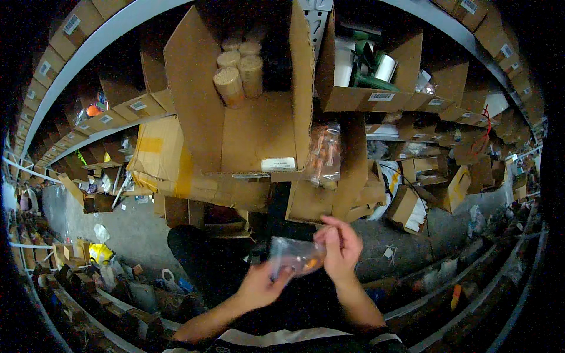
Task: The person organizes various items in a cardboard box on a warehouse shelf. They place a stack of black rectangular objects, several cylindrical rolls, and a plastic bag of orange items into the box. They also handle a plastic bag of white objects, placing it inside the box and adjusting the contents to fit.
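Two bare hands meet over the person's dark clothes, with one small clear bag (292, 248) between them, just below the shelves; the left hand (259, 287) has its fingers closed on the bag's lower left part, thumb laid across the plastic on the near side; the right hand (343, 247) is at the bag's right edge, fingers bent and partly spread, the index finger pointing up and left; blur hides its fingertips, so I cannot tell whether they pinch the plastic; small orange or yellow bits show inside the bag, too smeared to make out. Above the hands stands a tall open box (259, 138), with several wrapped bundles (228, 85) of thin pale sticks upright at its back left and a white label (278, 164) low at its front; by its lower right side is a carton (353, 170) holding clear packets (325, 153) of brownish-orange things, near the right hand; farther up and right, a bin (360, 99) holds green and white rolls (385, 68); left of the tall box sits a carton closed with yellow tape (154, 146); on the grey floor (138, 232) at left lie a yellow bundle (101, 253) and a white ring (168, 275).
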Tool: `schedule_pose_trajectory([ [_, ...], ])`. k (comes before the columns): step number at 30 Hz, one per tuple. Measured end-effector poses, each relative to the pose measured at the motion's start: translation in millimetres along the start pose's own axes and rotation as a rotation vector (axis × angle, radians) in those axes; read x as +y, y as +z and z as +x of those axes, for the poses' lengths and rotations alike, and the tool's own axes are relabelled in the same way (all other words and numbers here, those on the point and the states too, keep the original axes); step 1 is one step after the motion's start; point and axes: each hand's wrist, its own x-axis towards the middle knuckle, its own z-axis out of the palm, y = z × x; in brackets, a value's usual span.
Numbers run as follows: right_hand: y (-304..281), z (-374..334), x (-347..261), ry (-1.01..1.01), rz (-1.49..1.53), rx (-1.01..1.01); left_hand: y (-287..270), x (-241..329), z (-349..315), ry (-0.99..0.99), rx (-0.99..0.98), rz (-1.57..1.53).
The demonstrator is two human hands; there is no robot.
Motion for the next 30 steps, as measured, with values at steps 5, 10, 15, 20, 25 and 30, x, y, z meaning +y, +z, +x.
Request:
schedule_pose_trajectory([
  [5, -19.4, 29.5, 3.3, -0.065, 0.065, -0.076, -44.3, -30.6, -13.2, -0.001, 0.149, -0.608],
  [10, -13.7, 24.6, 36.4, 0.159, 0.12, -0.205, -66.4, -47.4, -32.0, -0.06, 0.184, -0.799],
  [15, 1.2, 55.8, 83.2, 0.356, 0.495, 0.092, -71.5, -62.9, -45.1, -0.126, 0.38, -0.874],
  [20, 22.3, 97.3, 131.4, 0.391, 0.379, 0.221, -71.9, -66.9, -50.0, -0.157, 0.436, -0.846],
  [25, 29.8, 113.6, 142.9, 0.253, 0.093, 0.276, -72.0, -65.5, -51.7, -0.161, 0.465, -0.778],
  [30, 19.5, 96.3, 71.1, 0.127, 0.382, 0.413, -70.2, -65.3, -47.0, -0.12, 0.472, -0.825],
])
